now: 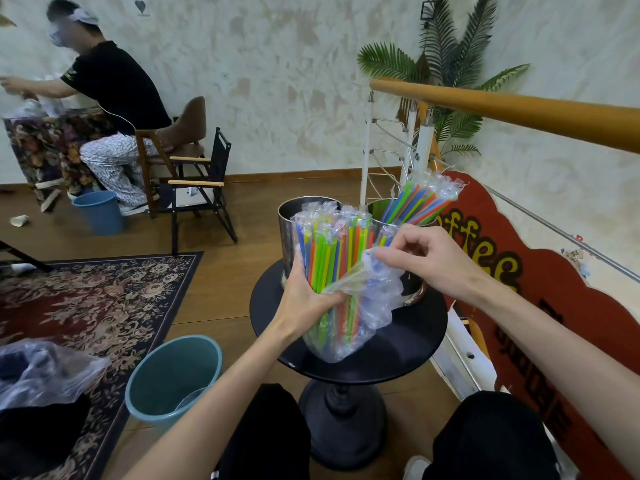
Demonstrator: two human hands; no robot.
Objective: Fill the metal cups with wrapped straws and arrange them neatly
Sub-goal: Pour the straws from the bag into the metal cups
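The person sits at a small round black pedestal table [398, 355] and works on a bundle of wrapped straws [332, 258], bright green, orange, blue and yellow, each in its own clear sleeve. The left hand [308, 296] grips the bundle around its middle, fingers curled tight, holding it upright above the tabletop and in front of the near metal cup [289, 220], which looks unfilled from this angle. The right hand [426, 258] pinches the edge of the loose clear outer bag [374, 299] that hangs crumpled around the lower half of the bundle. The far metal cup [381, 211], just behind the right hand, already holds a leaning fan of wrapped straws [424, 199]. The step in hand appears to be stripping the outer bag off the bundle so the straws can go into the near cup. The next move likely calls for pulling the bag clear while the left hand keeps the straws together, then lowering them into the cup; a teal waste bin [173, 372] stands on the floor near the table for the bag.
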